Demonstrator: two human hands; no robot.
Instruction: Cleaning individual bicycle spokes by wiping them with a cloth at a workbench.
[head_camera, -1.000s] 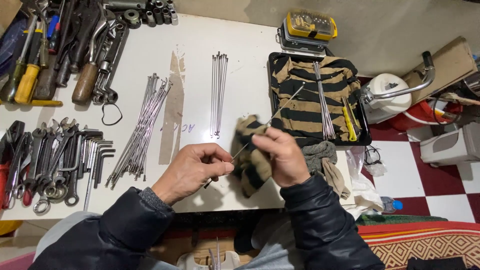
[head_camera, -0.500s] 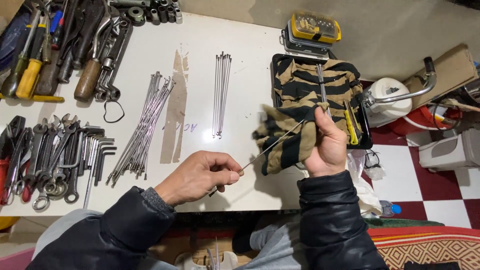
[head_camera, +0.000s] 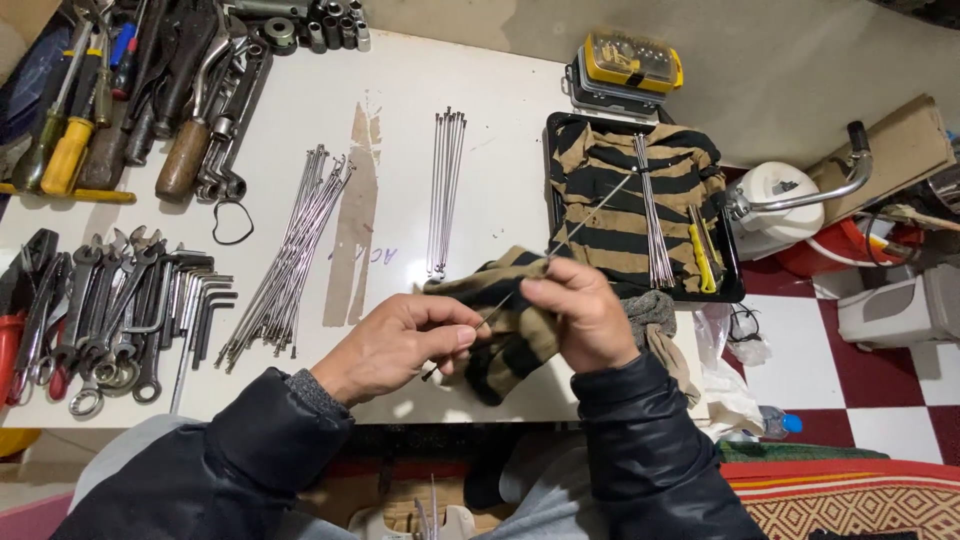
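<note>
left hand (head_camera: 400, 345) pinches the near end of a thin spoke (head_camera: 590, 215). right hand (head_camera: 580, 310) clamps a striped rag (head_camera: 500, 335) around its shaft. spoke's long axis runs up-right from the left hand, far tip over the black tray (head_camera: 549, 190); right hand sits nearer that tip.

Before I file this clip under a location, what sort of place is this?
Likely a repair workshop, perhaps for wheels. The white table carries rows of wrenches and screwdrivers, plus bundles of thin metal spokes. The left hand holds one spoke while the right hand holds a striped rag on it.
</note>
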